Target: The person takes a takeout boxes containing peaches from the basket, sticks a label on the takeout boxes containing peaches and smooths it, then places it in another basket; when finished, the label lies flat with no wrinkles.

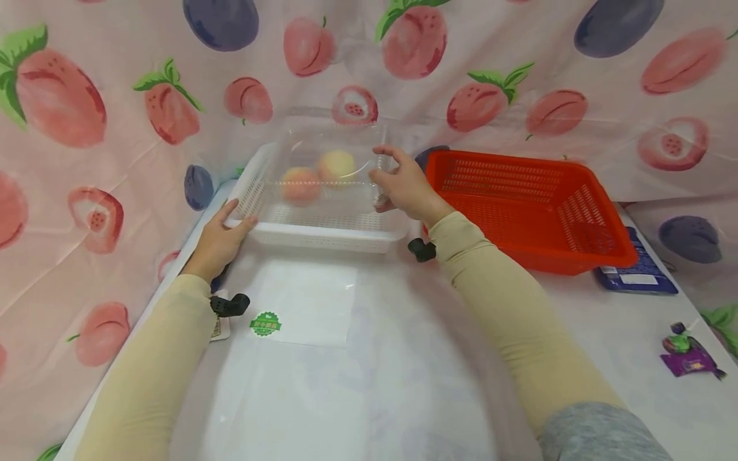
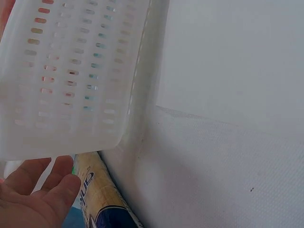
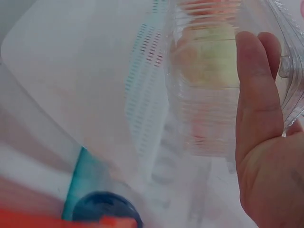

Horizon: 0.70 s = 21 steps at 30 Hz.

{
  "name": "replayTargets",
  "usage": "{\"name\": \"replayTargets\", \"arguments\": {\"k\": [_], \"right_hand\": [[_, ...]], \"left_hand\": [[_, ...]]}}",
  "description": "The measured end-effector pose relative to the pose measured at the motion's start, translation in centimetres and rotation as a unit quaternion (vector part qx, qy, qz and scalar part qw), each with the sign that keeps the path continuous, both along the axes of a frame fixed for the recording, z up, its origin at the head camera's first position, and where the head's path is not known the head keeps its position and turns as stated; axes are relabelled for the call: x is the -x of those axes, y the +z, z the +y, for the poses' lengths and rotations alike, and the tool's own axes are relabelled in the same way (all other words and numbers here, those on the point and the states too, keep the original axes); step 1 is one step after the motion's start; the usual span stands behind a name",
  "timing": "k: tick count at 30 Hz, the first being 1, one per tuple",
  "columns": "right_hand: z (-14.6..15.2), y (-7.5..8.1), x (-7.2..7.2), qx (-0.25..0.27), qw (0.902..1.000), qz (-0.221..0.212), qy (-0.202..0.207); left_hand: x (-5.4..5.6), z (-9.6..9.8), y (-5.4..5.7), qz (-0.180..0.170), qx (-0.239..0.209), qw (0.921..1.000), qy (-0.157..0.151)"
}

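Note:
My right hand (image 1: 406,186) pinches the right edge of a clear plastic container (image 1: 323,137), thumb and fingers on either side of its rim. Two round yellow-red fruits (image 1: 301,184) show through the plastic; whether they lie inside it or beneath it I cannot tell. The container is over a white perforated basket (image 1: 323,238). At the basket's front left corner is my left hand (image 1: 219,240), thumb and index finger spread and touching the rim. In the left wrist view, the fingers of that hand (image 2: 42,194) lie loosely beside the basket corner.
Right of the white basket stands a red plastic basket (image 1: 542,259), with a blue package (image 1: 637,272) partly under it. Wrapped candies (image 1: 688,355) lie near the right table edge. A flat clear bag with a green label (image 1: 265,324) lies in front. Fruit-print cloth (image 1: 415,96) hangs behind.

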State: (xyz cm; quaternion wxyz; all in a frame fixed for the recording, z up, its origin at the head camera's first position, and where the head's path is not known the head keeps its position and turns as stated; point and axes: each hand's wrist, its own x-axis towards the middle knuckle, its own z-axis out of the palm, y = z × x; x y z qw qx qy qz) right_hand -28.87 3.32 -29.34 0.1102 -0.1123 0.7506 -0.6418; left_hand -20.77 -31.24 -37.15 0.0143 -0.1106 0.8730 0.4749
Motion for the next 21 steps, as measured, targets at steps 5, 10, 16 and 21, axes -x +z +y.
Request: {"name": "replayTargets", "arguments": {"k": [5,10,16,21], "right_hand": [[1.7,1.1,-0.8,0.010,0.9999,0.007,-0.003],[3.4,2.3,-1.8,0.005,0.9997,0.021,-0.008],[5.6,3.6,-3.5,-0.002,0.9991,0.040,-0.017],[7.5,4.4,-5.3,-0.026,0.9977,0.058,-0.023]], "left_hand": [[0.0,0.0,0.1,-0.001,0.000,1.0000,-0.003],[0.0,0.1,0.2,-0.002,0.007,1.0000,-0.003],[-0.1,0.2,0.4,-0.007,0.005,0.9999,-0.006],[-0.3,0.4,0.5,-0.007,0.007,0.9999,-0.009]]}}
